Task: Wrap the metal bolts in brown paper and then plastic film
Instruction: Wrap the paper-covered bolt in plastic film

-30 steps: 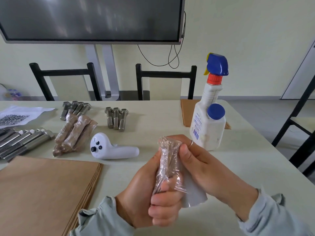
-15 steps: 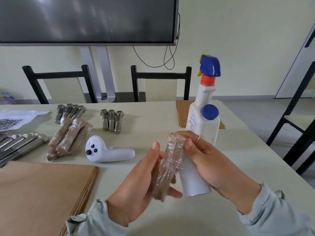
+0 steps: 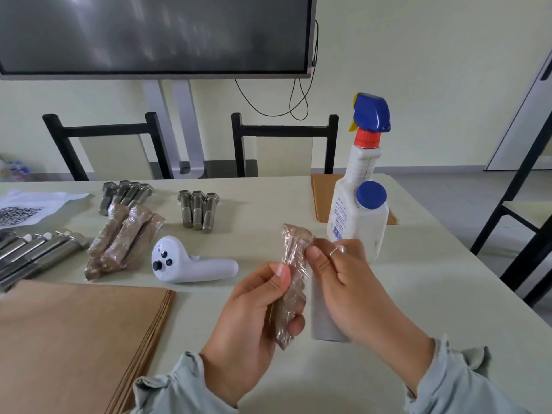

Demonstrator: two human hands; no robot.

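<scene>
Film-covered brown-paper bolt bundle [image 3: 291,286] sits pinched in my left hand [image 3: 254,312] so my right hand [image 3: 343,282], pinching too, seals its top

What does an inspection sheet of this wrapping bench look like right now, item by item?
Surface: pale table, no spills seen.
Job's things: wrapped bolt held in both hands; finished bundles; bare bolts; brown paper stack; film roll behind the right hand.
Clutter: white controller, spray bottle, blue-capped bottle, QR sheet.
Hands: left hand grips the bolt's lower part; right hand pinches its top.
Cables: black cable hanging below the screen.
Surroundings: wall screen, chairs.
</scene>
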